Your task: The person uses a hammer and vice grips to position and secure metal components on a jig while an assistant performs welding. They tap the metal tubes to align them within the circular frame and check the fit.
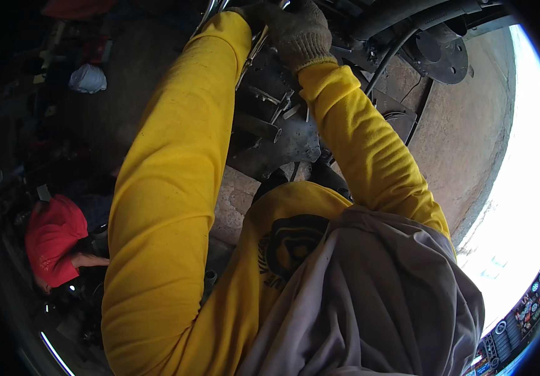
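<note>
Both my arms, in yellow sleeves, reach up to the top edge of the view. My right hand (pixel 301 36), in a grey-brown knit glove, is closed, its fingers curled at the picture's edge; what they grip cannot be made out. Close on its left is my left hand (pixel 252 12), gloved and dark, mostly hidden by the cuff and the shadow, so its fingers do not show. A narrow shiny metal piece (pixel 255 55) runs down between the two wrists. Below the hands lies a dark metal plate (pixel 298 139) bearing a short pipe piece (pixel 260 127) and other metal parts.
At the upper right stands dark machinery with a round holed flange (pixel 442 56) and a black hose (pixel 386 62). A person in a red shirt (pixel 55 235) bends down at the left. Near them is a pale bundle (pixel 88 79). Concrete floor (pixel 464 144) stretches to a bright opening at right.
</note>
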Demonstrator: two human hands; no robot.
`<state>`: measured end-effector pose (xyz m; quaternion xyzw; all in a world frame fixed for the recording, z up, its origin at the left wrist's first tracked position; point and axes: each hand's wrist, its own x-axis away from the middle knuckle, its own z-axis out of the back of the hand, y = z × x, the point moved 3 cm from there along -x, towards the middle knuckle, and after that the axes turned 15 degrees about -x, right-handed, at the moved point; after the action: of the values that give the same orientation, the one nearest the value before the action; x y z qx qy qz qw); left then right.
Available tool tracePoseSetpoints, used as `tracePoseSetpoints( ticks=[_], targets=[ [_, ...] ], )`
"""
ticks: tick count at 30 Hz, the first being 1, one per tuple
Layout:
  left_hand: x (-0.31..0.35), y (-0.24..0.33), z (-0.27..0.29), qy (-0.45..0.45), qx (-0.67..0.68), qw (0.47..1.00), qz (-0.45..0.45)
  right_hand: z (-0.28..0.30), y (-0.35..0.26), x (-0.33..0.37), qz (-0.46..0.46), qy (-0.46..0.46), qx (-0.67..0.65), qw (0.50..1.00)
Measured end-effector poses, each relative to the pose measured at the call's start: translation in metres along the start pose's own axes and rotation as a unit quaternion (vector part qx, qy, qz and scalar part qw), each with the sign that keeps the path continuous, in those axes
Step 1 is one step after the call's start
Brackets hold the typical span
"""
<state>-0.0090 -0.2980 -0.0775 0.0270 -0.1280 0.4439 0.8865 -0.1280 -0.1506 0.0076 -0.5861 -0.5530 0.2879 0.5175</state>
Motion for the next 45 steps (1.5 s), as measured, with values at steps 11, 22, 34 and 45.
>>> tracePoseSetpoints(
  ticks=[11,22,34,45],
  targets=[
    [0.028,0.025,0.035,0.021,0.151,0.987,0.054,0.003,-0.003,-0.003,-0.015,0.004,0.080,0.997],
    [0.145,0.061,0.086,-0.019,0.296,0.942,0.157,-0.002,0.010,-0.008,0.036,0.023,0.011,0.999],
    [0.156,0.040,0.049,0.006,0.274,0.952,0.139,-0.032,-0.008,0.017,-0.063,0.118,0.082,0.988],
    [0.149,0.043,0.051,0.004,0.300,0.950,0.091,-0.029,0.004,0.017,0.125,0.208,0.130,0.961]
  ],
)
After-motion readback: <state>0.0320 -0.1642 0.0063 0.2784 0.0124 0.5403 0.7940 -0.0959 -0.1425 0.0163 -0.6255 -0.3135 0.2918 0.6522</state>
